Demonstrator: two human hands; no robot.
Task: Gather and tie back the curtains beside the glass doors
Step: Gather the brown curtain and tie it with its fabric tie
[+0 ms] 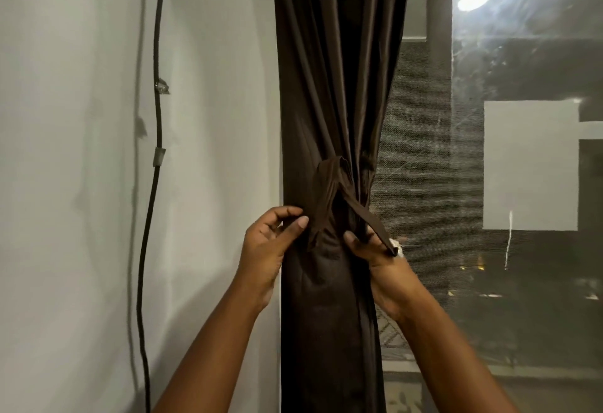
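Dark brown curtain [329,86] is hanging bunched between white wall [81,151] and glass door [522,168], tie-back band [332,181] knotted around its middle. Left hand [270,249] is pinching one band tail, fingers pressed together; right hand [385,265] is gripping the other tail. Black cable [156,151] is running down the wall.

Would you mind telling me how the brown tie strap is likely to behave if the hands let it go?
The tie strap looks floppy: its free end droops over the right hand. It probably slips a little, since the curtain fabric has a sheen. The knot may loosen.
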